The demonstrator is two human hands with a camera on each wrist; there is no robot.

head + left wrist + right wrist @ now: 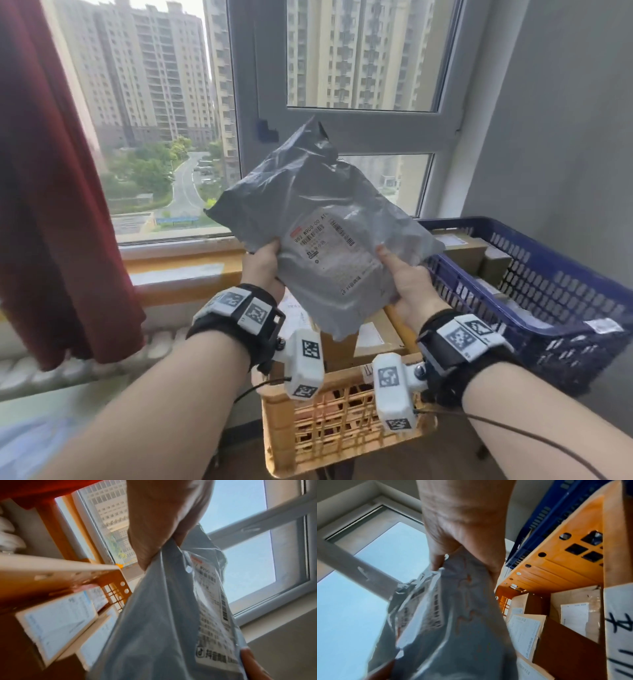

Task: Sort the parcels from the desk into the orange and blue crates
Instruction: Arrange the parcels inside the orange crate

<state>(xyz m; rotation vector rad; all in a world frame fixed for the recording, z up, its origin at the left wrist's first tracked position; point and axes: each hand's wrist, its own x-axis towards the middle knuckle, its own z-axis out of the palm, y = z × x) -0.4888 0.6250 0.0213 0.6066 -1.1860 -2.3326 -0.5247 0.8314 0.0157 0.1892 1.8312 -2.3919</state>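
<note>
Parcel: grey poly mailer (pixel 318 236), label facing the camera, held up above the orange crate (pixel 339 418)
Left hand (pixel 262 265): grips the mailer's left edge
Right hand (pixel 407 281): grips its right edge
Orange crate: holds cardboard boxes (pixel 370 337)
Blue crate (pixel 548 294): just right of the orange crate, boxes inside

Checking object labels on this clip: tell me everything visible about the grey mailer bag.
The grey mailer bag is a soft, crinkled plastic pouch with a white printed shipping label carrying barcodes. It is held up, tilted, label toward the camera, over the orange crate. The left hand and right hand each grip a lower edge. Its top corner is crumpled.
</note>
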